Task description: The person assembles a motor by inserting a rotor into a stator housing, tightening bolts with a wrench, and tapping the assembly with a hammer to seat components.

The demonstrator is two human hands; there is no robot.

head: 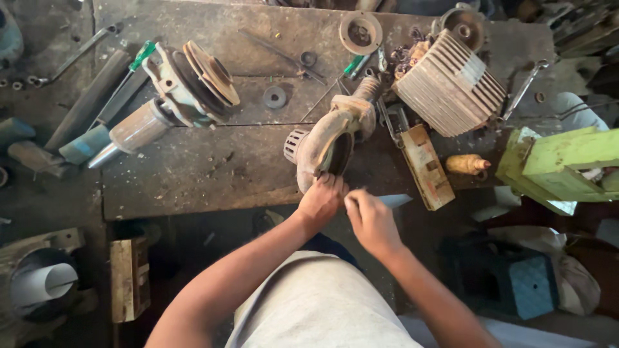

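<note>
Both forearms reach out from me to the surface (193, 174). Beyond my fingers sits a ribbed motor body (451, 84), up and right. My left hand (320, 198) curls its fingers onto the rusty pump casing (329, 138) rim. My right hand (371, 219) pinches a flat grey blade (394, 200).

No packages, labels, signs, screens.

Rusty matt metal pump housing (329, 138)
</note>
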